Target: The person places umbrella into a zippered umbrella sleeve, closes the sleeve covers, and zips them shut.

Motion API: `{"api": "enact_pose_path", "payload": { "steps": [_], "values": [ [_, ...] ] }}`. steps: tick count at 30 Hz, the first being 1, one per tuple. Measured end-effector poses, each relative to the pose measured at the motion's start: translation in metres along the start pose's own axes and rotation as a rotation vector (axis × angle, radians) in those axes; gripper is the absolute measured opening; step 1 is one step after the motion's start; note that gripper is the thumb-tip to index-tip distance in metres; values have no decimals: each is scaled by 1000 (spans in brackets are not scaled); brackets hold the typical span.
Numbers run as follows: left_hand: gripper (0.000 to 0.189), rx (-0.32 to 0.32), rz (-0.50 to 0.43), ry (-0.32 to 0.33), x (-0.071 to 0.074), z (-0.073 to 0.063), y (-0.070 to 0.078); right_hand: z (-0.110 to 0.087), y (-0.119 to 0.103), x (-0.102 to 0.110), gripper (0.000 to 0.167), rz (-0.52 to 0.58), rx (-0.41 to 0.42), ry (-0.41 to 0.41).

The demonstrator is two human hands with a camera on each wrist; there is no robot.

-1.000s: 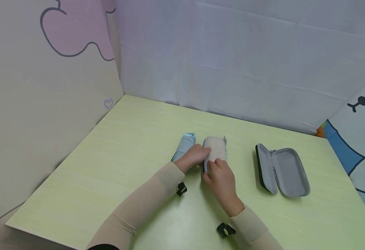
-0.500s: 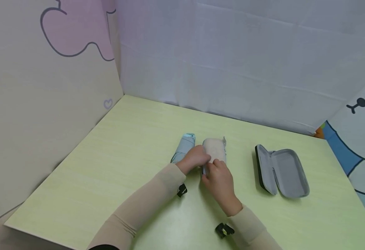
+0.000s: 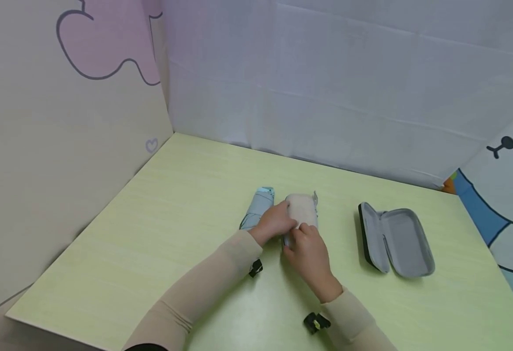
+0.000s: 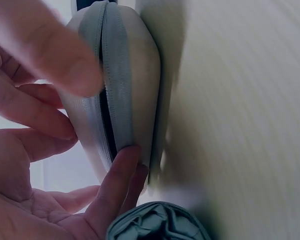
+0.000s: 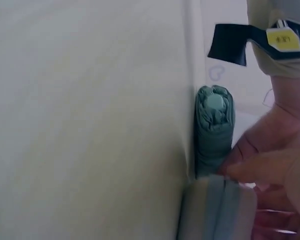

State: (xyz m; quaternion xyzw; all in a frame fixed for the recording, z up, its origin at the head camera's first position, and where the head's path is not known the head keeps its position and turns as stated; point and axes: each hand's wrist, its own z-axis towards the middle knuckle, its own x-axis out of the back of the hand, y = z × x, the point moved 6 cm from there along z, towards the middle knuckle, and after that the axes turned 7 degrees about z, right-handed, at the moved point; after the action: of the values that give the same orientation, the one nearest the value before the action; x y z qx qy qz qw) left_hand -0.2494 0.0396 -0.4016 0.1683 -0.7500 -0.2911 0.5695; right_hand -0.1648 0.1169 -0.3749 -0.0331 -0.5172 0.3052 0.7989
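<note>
A pale beige zippered glasses case (image 3: pixel 301 207) stands on its long side, per the wrist views, between my two hands. My left hand (image 3: pixel 276 222) holds it from the left, with fingers against the grey zip tape (image 4: pixel 121 95). A dark gap shows between the zip's two sides in the left wrist view. My right hand (image 3: pixel 311 256) pinches the near end of the case, close to the left fingertips; a zip pull cannot be made out. Just left of the case lies a folded light-blue umbrella (image 3: pixel 258 204), its end (image 5: pixel 215 107) visible in the right wrist view.
To the right, a second glasses case (image 3: pixel 407 239) lies spread open, grey inside. The pale yellow-green table (image 3: pixel 173 219) meets a white cloth (image 3: pixel 348 97) at the back and a wall (image 3: pixel 63 146) at the left.
Within the last second the left hand has shifted slightly right and toward the near end of the case. The case has slid a little closer to me. The right hand has barely moved.
</note>
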Motion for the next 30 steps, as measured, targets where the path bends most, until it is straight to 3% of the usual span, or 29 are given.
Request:
{"api": "enact_pose_path", "payload": {
  "steps": [5,12,15,21,30],
  "values": [
    [62,17,0,-17,-1,0,-1,3,25,14,16,248,-172,-35],
    [62,29,-15,-52,-2,1,0,5,87,26,20,516,-558,46],
    [66,29,-37,-56,-2,0,1,5,109,21,24,578,-657,68],
    [76,5,-24,-39,-2,2,3,8,133,7,25,585,-717,41],
    [75,19,2,-40,-2,3,3,18,139,-8,26,487,-725,-79]
  ]
}}
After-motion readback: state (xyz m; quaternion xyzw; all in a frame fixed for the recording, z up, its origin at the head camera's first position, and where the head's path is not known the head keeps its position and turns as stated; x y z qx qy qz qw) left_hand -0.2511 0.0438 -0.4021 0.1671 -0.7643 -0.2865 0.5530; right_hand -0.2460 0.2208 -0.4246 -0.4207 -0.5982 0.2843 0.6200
